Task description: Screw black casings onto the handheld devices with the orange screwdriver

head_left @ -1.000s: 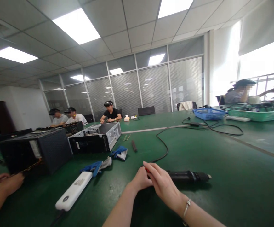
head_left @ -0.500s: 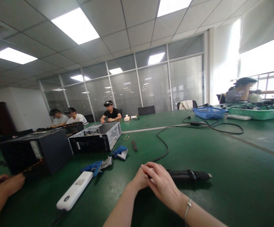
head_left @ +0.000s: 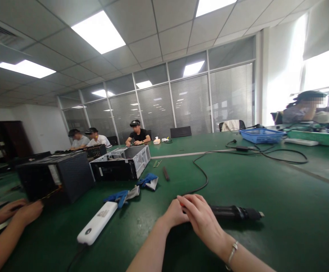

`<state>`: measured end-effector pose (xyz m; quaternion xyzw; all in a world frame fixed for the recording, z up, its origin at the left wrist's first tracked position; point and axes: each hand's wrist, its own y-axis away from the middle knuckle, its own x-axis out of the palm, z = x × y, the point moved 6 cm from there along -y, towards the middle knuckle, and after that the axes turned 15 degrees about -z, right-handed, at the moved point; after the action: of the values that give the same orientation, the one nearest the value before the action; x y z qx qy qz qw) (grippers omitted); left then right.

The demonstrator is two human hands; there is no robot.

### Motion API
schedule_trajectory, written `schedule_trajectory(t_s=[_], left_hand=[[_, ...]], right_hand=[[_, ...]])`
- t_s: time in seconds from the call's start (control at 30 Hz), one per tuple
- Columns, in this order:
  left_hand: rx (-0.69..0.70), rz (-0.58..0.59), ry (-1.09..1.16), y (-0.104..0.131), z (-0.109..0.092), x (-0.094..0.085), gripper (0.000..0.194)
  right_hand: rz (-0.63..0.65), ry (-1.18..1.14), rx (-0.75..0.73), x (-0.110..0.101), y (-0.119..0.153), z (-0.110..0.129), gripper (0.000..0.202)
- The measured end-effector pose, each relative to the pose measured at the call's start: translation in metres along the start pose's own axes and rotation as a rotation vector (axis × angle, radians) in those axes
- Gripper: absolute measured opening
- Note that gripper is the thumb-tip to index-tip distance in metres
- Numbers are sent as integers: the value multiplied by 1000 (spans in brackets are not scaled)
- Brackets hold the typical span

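Observation:
My left hand (head_left: pixel 173 214) and my right hand (head_left: pixel 203 214) meet above the green table, the right lying partly over the left. Both are closed, with the right fingers bent together across the left. A small orange-red piece (head_left: pixel 182 204) shows between them; the rest of it is hidden. Just behind my right hand a black electric screwdriver (head_left: pixel 235 212) lies on its side, its tip pointing right. My hands cover its rear end, so I cannot tell whether they touch it. A black cord (head_left: pixel 203 172) runs up to the back of my hands.
Left of my hands are a white power strip (head_left: pixel 98 223), blue-grey gloves (head_left: pixel 121 197) and a dark bar (head_left: pixel 166 173). Computer cases (head_left: pixel 76 177) stand farther left, near a co-worker's hands (head_left: pixel 30 213). A blue basket (head_left: pixel 262 136) and green basket (head_left: pixel 317 136) sit at right.
The whole scene has shifted right as my head turned slightly left. My hands keep nearly the same pose, and the electric screwdriver lies where it was.

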<state>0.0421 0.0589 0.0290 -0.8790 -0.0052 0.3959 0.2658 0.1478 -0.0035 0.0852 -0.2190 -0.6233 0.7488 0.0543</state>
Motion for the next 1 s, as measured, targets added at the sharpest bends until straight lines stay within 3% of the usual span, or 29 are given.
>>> schedule_trajectory(t_s=[0.2,0.37,0.53,0.73,0.9,1.0], left_hand=[[-12,37,-37,0,1,1,27],[22,-4,41,-1,-1,2,43],[-3,18,24,1,0,1,27],[11,-21,76,2,2,0,37],[37,14,39,2,1,2,24],[16,-2,54,2,4,3,28]], right_hand=[[13,4,-35,1,0,3,46],[8,-16,-4,0,0,-1,52],[20,-17,-16,2,2,0,47],[-2,-29,16,0,3,-4,52],[6,-39,2,0,4,-2,48],[-22,-12,25,-1,4,-5,45]])
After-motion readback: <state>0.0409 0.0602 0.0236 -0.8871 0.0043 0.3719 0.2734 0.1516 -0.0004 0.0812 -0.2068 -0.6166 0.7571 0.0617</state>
